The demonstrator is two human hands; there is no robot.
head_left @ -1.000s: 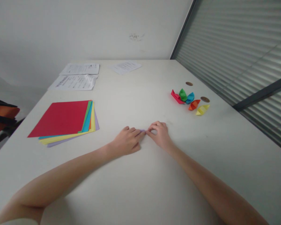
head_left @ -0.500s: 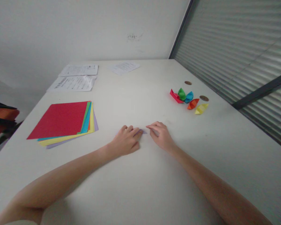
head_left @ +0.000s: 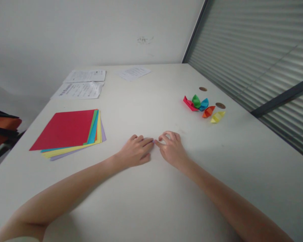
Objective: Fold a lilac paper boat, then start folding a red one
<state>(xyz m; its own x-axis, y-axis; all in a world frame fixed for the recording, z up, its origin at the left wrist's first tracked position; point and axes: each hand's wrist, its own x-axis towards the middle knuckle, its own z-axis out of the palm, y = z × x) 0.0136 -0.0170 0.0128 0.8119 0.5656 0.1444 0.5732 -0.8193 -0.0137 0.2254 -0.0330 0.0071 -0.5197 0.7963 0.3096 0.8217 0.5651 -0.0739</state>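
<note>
A small folded purple paper [head_left: 154, 141] lies on the white table, mostly hidden under my left hand [head_left: 137, 150]; only its right tip shows. That hand rests over the paper, its fingers close together and holding it down against the tabletop. Just to the right is my right hand [head_left: 173, 148]. Its thumb touches the paper's exposed tip, while the index finger is bent above with a gap between it and the thumb. The other fingers of that hand are curled, and nothing shows in its grasp.
To the left is a stack of coloured paper sheets [head_left: 68, 129], red on top. Several small folded paper boats, among them a yellow boat [head_left: 217, 117], sit at the right near two round brown discs [head_left: 220, 105]. Printed sheets [head_left: 79, 89] lie at the back left.
My right hand has shifted slightly left, its thumb now extended onto the purple tip and its index finger bent back. My left hand stays in place over the paper.
</note>
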